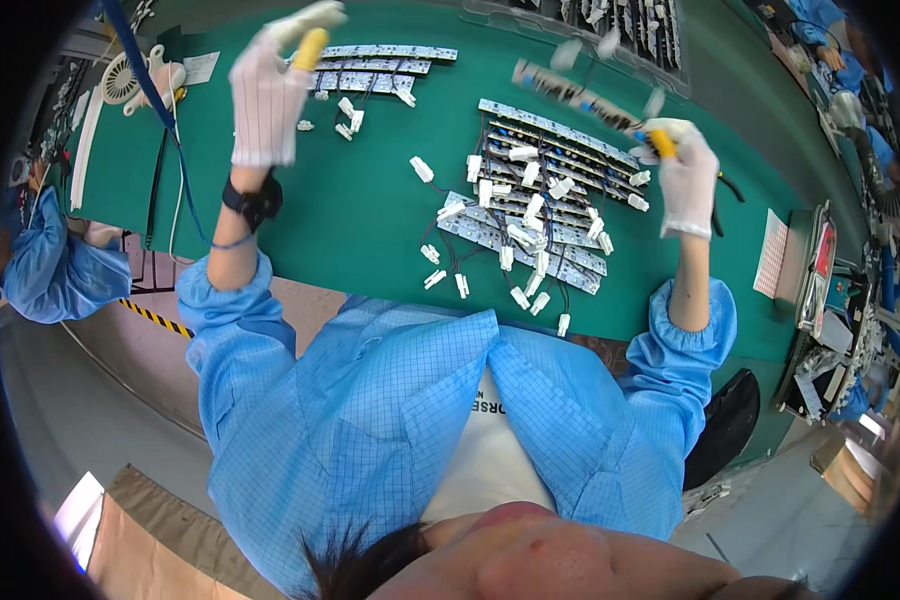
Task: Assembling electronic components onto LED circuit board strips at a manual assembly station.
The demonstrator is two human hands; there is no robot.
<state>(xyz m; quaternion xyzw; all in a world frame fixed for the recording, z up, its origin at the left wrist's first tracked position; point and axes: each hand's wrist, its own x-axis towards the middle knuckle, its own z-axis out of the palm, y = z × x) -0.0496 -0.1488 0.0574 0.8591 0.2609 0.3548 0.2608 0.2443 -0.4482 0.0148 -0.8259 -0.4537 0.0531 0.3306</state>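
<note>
My left hand (270, 95), in a white ribbed glove with a yellow thumb cover, is raised over the left of the bench. Its fingers stretch out with the thumb apart, and nothing shows between them. Beside it lies a small group of LED strip boards (390, 67) with wires and white connectors. My right hand (690, 175), gloved likewise, pinches one end of a narrow circuit board strip (577, 93), blurred by motion, with white connectors about it. Below that strip a larger pile of strip boards (560, 130) lies fanned out, trailing several white connectors (534, 205).
The green bench mat (370, 215) lies under the boards. A clear tray (660, 75) with more strips stands at the back. Dark-handled pliers (732, 188) lie right of my right hand. A small white fan (140, 80) and a blue cord (182, 165) are at left. Other people sit nearby.
</note>
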